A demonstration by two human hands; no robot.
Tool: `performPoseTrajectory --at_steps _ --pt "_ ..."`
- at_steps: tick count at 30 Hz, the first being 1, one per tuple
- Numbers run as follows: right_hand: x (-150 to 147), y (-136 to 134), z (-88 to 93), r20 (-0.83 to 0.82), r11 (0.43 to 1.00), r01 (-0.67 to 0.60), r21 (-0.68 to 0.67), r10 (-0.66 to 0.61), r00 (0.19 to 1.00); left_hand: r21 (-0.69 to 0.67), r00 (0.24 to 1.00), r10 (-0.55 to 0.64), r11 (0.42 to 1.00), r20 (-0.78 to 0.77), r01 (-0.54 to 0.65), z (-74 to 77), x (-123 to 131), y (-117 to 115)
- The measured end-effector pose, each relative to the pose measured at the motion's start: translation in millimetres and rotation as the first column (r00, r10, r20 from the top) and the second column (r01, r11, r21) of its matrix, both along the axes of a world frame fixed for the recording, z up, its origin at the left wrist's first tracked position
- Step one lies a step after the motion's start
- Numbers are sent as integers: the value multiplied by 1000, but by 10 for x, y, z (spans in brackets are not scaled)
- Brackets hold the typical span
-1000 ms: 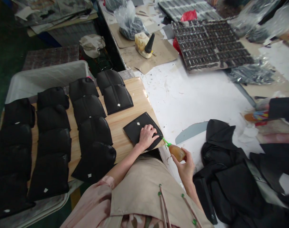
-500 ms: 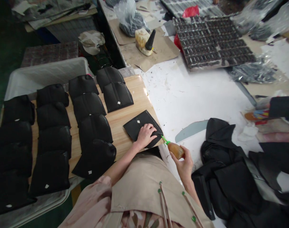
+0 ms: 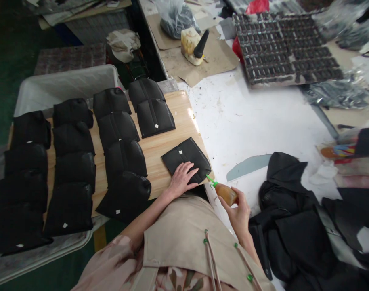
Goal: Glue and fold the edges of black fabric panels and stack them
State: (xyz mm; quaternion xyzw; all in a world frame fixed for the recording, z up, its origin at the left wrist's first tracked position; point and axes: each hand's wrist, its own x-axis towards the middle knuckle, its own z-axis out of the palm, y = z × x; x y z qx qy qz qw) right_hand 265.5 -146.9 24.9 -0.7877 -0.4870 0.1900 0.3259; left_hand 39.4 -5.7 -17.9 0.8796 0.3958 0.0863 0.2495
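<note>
Right hand [image 3: 239,205], centre right of lower frame: thumb and fingers closed around an amber squeeze bottle [image 3: 225,193].

Bottle: tilted, long axis from lower right to upper left; green nozzle [image 3: 212,182] pointing up-left. Tip at the right-hand corner of the worked piece; actual contact cannot be told.

Left hand [image 3: 183,178], just below frame centre: palm down, fingers slightly spread, pinching nothing; resting on the lower left part of the piece.

Worked piece, one, flat, black [image 3: 190,155], at frame centre, up-left of the right hand's hold and directly under the left hand, the nearer of the two. Set aslant; seam from upper left to lower right, towards the nozzle. Longer side uncertain, lower edge being partly covered. Small white tag at its upper left.

Board, wood-grain [image 3: 184,107], beneath the piece.

Loose black material [image 3: 299,238], heaped, lower right.

Black pieces in overlapping rows [image 3: 120,157], left half.

Pale bin [image 3: 69,83], behind the rows.

Yellowed block [image 3: 188,43] with black cone [image 3: 202,43], upper centre.
</note>
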Motion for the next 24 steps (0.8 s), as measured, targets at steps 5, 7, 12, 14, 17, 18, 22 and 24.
performPoseTrajectory --at_steps 5,7,12,14,17,18,22,24 --pt "-1 8 33 16 999 -42 -8 42 999 4 1000 -1 1000 8 1 -7 -17 2" --pt "-7 -3 26 31 998 -57 -3 57 998 3 1000 -2 1000 5 2 -9 -17 1" --pt "-33 -53 -8 29 996 -90 -13 91 995 -2 1000 2 1000 5 -2 -20 -12 3" --pt "-41 -65 -9 26 996 -94 -6 94 995 -3 1000 4 1000 5 -4 -23 -11 1" --pt "-57 -77 10 36 996 -91 4 91 995 1 1000 10 1000 7 -10 -24 -7 -8" --pt "-64 -81 21 38 995 -96 3 95 995 2 1000 12 1000 9 -12 -23 -5 -11" --pt "-80 -93 56 49 991 -129 -23 130 990 4 1000 14 1000 10 -14 -25 2 -20" --pt "-68 -83 57 56 992 -120 -23 121 991 12 1000 13 1000 7 -13 -36 4 -24"
